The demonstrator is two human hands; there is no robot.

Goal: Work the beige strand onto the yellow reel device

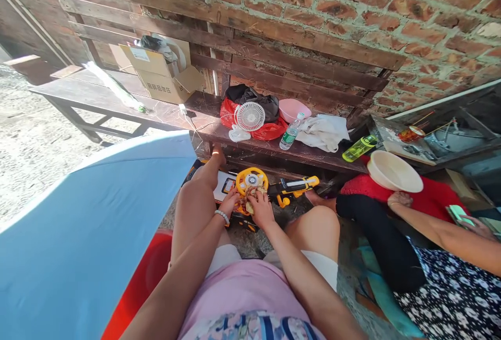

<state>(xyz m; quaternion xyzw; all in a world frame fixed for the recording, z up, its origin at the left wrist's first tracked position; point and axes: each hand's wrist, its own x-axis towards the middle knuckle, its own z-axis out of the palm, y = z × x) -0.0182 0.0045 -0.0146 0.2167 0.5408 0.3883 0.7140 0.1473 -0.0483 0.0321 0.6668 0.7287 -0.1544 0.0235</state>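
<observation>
My left hand [229, 204] and my right hand [261, 209] meet low between my knees, both closed on a small brownish-yellow object [249, 202] that is too small to identify. Just beyond my fingers lies a yellow toy steering wheel [251, 179] on a yellow and black toy [294, 187]. A bead bracelet circles my left wrist.
A dark wooden bench [313, 155] along the brick wall holds a white fan [250, 116], red bag, pink bowl [293, 110], water bottle [290, 133], white cloth, green bottle [359, 147] and cardboard box [162, 73]. A person sits at my right with a phone [462, 214], near a white basin [392, 171]. A blue umbrella [90, 235] is at left.
</observation>
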